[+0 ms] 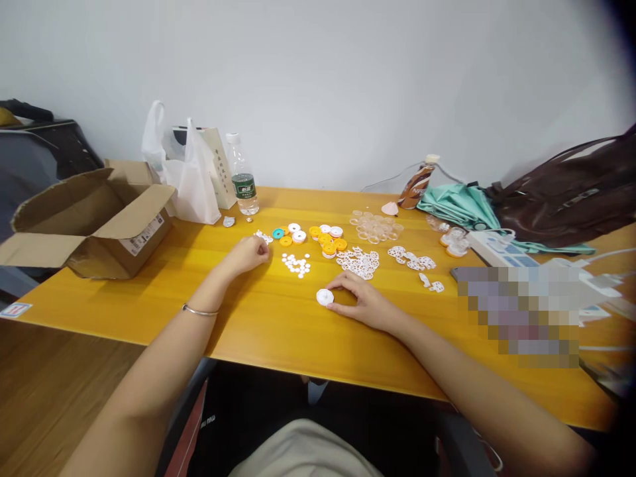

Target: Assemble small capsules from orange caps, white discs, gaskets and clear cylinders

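Note:
My right hand (365, 301) grips a white round disc (324, 297) by its right edge, between thumb and fingers, low over the table or resting on it. Beside a small pile of tiny white pieces (263, 236), my left hand (251, 254) has its fingers pinched together; whatever they hold, if anything, is hidden. Between the hands lie several small white round pieces (297, 265). Behind them are yellow, white and teal round cases (285, 241), with more yellow and white cases (328, 247) to the right. White cut-out pieces (358, 264) are heaped beyond my right hand.
An open cardboard box (114, 232), white plastic bag (191, 185) and water bottle (244, 185) stand left. Clear rings (376, 227) lie toward the back. A brown-labelled bottle (416, 185), teal folded cloth (460, 209), brown bag (561, 189) and white power strip (504, 250) are right.

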A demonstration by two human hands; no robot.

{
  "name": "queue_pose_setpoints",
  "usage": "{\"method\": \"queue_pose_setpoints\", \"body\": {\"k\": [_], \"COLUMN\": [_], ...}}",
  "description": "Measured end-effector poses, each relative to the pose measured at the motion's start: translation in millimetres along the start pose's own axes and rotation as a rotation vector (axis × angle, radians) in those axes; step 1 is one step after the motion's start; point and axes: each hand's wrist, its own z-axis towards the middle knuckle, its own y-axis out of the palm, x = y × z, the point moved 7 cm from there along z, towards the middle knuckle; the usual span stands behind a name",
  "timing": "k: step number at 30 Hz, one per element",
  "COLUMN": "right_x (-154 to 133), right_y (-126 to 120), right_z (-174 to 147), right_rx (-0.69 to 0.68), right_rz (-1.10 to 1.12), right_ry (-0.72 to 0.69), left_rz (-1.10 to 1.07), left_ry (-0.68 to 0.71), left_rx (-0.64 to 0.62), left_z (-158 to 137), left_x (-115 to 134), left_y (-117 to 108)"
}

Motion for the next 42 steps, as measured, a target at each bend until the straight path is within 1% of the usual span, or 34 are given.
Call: {"method": "queue_pose_setpoints", "body": {"k": [3, 4, 5, 6, 7, 9, 10, 12, 16, 21, 26, 30, 33, 36, 39, 42], "right_x": [0, -1, -1, 0, 0, 1, 1, 2, 3, 2, 2, 2, 1, 0, 0, 0], "right_y": [1, 1, 2, 2, 3, 5, 6, 8, 9, 9, 8, 8, 7, 7, 7, 6], "right_z": [0, 0, 0, 0, 1, 1, 1, 2, 2, 3, 3, 3, 3, 2, 2, 1], "right_rx": [0.001, 0.004, 0.007, 0.013, 0.020, 0.032, 0.037, 0.044, 0.052, 0.052, 0.058, 0.066, 0.071, 0.074, 0.073, 0.078], "right_rz": [-0.009, -0.011, -0.013, -0.016, -0.018, -0.019, -0.017, -0.011, -0.007, -0.013, -0.006, -0.004, 0.000, 0.003, 0.004, 0.010], "right_ry": [-0.004, -0.005, -0.006, -0.006, -0.007, -0.013, -0.019, -0.031, -0.034, -0.035, -0.036, -0.029, -0.027, -0.029, -0.025, -0.020], "left_rz": [-0.053, -0.094, -0.191, -0.286, -0.358, -0.459, -0.487, -0.502, -0.454, -0.424, -0.457, -0.510, -0.469, -0.385, -0.344, -0.338], "left_ry": [0.029, 0.058, 0.107, 0.155, 0.209, 0.277, 0.300, 0.324, 0.322, 0.306, 0.264, 0.257, 0.292, 0.368, 0.435, 0.463], "left_rx": [0.069, 0.079, 0.081, 0.041, -0.027, -0.145, -0.192, -0.244, -0.258, -0.211, -0.223, -0.251, -0.221, -0.181, -0.182, -0.180], "left_z": [-6, -9, -13, -18, -23, -33, -37, -42, -43, -42, -40, -40, -41, -44, -46, -47], "left_x": [23, 36, 51, 66, 82, 107, 116, 125, 125, 124, 120, 119, 122, 128, 133, 134], "left_y": [-5, -5, -3, 3, 12, 28, 36, 47, 57, 55, 59, 62, 57, 50, 47, 48]}}
